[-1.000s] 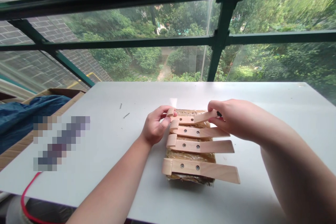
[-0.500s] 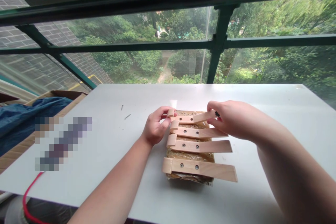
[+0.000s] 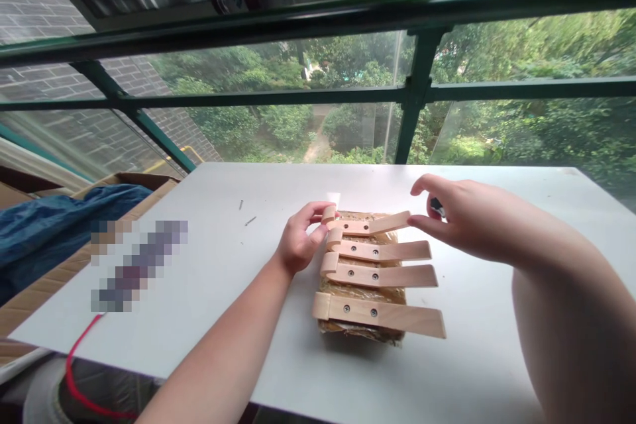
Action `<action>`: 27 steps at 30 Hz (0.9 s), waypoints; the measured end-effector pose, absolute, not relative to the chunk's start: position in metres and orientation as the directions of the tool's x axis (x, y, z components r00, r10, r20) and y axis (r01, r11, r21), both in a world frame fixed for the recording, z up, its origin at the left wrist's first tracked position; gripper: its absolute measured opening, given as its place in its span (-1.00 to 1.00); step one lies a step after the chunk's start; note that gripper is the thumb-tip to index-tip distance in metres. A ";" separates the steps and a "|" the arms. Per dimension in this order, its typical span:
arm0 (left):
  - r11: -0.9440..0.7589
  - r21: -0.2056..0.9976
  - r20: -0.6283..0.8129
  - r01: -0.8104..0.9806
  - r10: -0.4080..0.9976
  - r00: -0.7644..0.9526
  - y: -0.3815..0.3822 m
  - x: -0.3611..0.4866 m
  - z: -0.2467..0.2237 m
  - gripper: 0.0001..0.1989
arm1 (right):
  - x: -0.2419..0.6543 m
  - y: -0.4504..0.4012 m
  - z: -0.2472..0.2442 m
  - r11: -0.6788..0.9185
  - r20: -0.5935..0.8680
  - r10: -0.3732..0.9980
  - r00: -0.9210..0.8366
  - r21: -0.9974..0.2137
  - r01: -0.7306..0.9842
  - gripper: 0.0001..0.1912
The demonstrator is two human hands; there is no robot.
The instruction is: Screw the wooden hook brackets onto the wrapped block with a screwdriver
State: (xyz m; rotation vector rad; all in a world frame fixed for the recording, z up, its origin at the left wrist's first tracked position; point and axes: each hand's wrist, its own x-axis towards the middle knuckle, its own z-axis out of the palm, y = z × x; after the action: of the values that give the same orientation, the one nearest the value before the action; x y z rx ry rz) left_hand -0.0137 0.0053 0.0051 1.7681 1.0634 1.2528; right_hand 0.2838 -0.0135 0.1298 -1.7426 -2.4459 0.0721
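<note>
Pinching topmost wooden strip (image 3: pixel 356 228) mid-frame, left hand (image 3: pixel 299 238) could skew it by pressing unevenly; whether right hand (image 3: pixel 464 217) grips dark object (image 3: pixel 436 203) unclear.

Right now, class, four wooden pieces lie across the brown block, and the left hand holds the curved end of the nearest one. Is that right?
Not quite. The head view shows the left hand holding the curved end of the farthest wooden piece, not the nearest one; four do lie across the brown block.
</note>
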 end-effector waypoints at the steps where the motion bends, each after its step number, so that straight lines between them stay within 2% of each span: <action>1: -0.416 0.885 0.383 0.208 0.906 0.183 0.006 -0.015 0.005 -0.58 | 0.284 -0.015 0.131 0.331 0.091 0.943 -0.321 -0.117 0.937 -0.58; 4: -0.453 0.870 0.448 0.197 0.891 0.071 0.012 -0.021 0.005 -0.58 | 0.286 -0.020 0.137 0.338 0.113 0.939 -0.325 -0.131 0.932 -0.58; 7: -0.452 0.857 0.501 0.248 0.842 -0.199 0.022 -0.041 0.009 -0.62 | 0.291 -0.026 0.142 0.327 0.137 0.941 -0.308 -0.146 0.934 -0.57; 9: -0.364 0.862 0.491 0.353 0.773 -0.401 0.030 -0.065 0.014 -0.62 | 0.295 -0.029 0.145 0.328 0.152 0.940 -0.307 -0.150 0.933 -0.55; 11: -0.216 0.855 0.461 0.472 0.735 -0.497 0.036 -0.097 0.019 -0.62 | 0.300 -0.033 0.148 0.347 0.180 0.930 -0.320 -0.143 0.927 -0.53; 14: -0.062 0.814 0.425 0.577 0.741 -0.520 0.035 -0.147 0.025 -0.67 | 0.304 -0.039 0.154 0.369 0.241 0.912 -0.333 -0.120 0.922 -0.56; 16: 0.059 0.758 0.363 0.650 0.789 -0.495 0.027 -0.171 0.026 -0.72 | 0.305 -0.043 0.157 0.391 0.269 0.897 -0.350 -0.118 0.913 -0.60; 18: 0.148 0.692 0.283 0.707 0.845 -0.453 0.018 -0.184 0.023 -0.69 | 0.306 -0.047 0.159 0.413 0.284 0.886 -0.366 -0.124 0.902 -0.61; 21: 0.203 0.591 0.211 0.781 0.895 -0.393 0.010 -0.187 0.017 -0.63 | 0.310 -0.048 0.160 0.434 0.298 0.877 -0.376 -0.156 0.887 -0.53; 27: 0.238 0.448 0.203 0.862 0.912 -0.358 0.017 -0.174 0.013 -0.75 | 0.319 -0.051 0.164 0.432 0.295 0.881 -0.370 -0.182 0.883 -0.48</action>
State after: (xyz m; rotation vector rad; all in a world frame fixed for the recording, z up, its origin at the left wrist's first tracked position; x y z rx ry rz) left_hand -0.1743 0.0165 0.0126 1.7191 2.3913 0.7594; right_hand 0.3185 -0.0506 0.1645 -1.5086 -2.3438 -0.0100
